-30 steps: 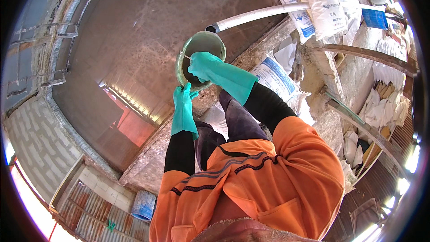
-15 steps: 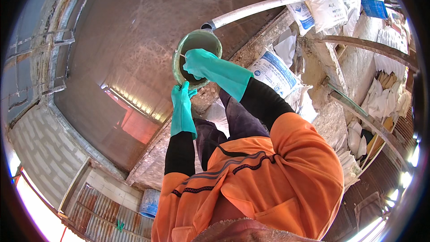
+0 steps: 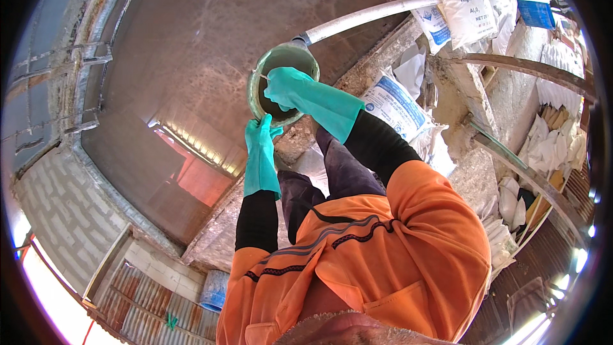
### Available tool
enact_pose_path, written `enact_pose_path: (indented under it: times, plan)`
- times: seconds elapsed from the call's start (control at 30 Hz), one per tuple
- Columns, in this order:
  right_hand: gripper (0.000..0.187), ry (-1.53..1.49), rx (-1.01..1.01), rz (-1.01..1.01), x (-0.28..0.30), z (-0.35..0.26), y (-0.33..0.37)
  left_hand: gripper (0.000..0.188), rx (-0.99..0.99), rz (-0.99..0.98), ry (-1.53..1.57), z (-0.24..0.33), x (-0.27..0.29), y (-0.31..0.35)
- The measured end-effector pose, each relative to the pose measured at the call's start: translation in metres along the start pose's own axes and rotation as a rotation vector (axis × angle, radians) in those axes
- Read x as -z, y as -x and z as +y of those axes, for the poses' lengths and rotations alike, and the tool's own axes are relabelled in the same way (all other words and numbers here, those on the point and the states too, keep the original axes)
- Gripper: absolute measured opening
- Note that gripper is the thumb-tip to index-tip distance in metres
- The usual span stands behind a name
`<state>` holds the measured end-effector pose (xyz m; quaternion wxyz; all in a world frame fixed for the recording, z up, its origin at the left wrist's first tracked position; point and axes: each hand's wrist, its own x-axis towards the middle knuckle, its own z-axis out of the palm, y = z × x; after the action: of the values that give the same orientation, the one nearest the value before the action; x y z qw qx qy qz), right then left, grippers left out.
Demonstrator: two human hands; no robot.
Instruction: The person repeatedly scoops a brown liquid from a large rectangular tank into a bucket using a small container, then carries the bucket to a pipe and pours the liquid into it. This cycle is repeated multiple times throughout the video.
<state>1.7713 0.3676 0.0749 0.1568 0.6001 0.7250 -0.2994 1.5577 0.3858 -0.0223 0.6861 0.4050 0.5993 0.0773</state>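
One round, grey-green bucket (image 3: 287, 57) stands directly in front of the person, its mouth open and its inside partly hidden by a glove. There are two hands, both in long teal rubber gloves. The right hand (image 3: 284, 89) reaches over the bucket's mouth, its fingers curled closed, apparently around one thin pale handle (image 3: 262, 76) that runs to the bucket's left rim. The left hand (image 3: 260, 134) has its fingers against the bucket's near rim; whether they grip it I cannot tell.

One long, curved-looking white pipe (image 3: 377, 13) with a dark grey end comes from the right of the bucket, its end just at the far rim. Beyond the bucket and to its left spreads one broad sheet of brown, reflective liquid (image 3: 179, 57).

To the right of the bucket lies one white-and-blue printed sack (image 3: 396, 105); farther right of it, two more printed white sacks stand together, one in front (image 3: 463, 13) and one behind (image 3: 428, 25). Well apart from the bucket, one blue container (image 3: 535, 14) sits far right, and one blue-and-white drum (image 3: 214, 289) stands nearer the person, to its left.
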Motion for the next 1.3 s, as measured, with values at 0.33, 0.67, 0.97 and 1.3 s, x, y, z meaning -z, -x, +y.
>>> enact_pose_path:
  times: [0.33,0.67,0.97,1.3]
  plan:
    - [0.019,-0.068,-0.010,-0.027,0.005,0.005,-0.005,0.025,-0.013,0.015,-0.002,0.006,-0.003,0.002]
    - [0.024,0.207,0.136,-0.088,0.005,0.004,-0.012,0.026,-0.030,0.007,-0.001,0.021,-0.005,0.010]
    - [0.022,0.102,0.086,-0.073,0.019,0.002,-0.002,0.028,-0.009,0.010,-0.061,0.036,-0.005,0.017]
    - [0.024,0.087,0.052,-0.019,0.021,0.001,0.002,0.030,-0.058,-0.014,-0.102,0.052,-0.010,0.025]
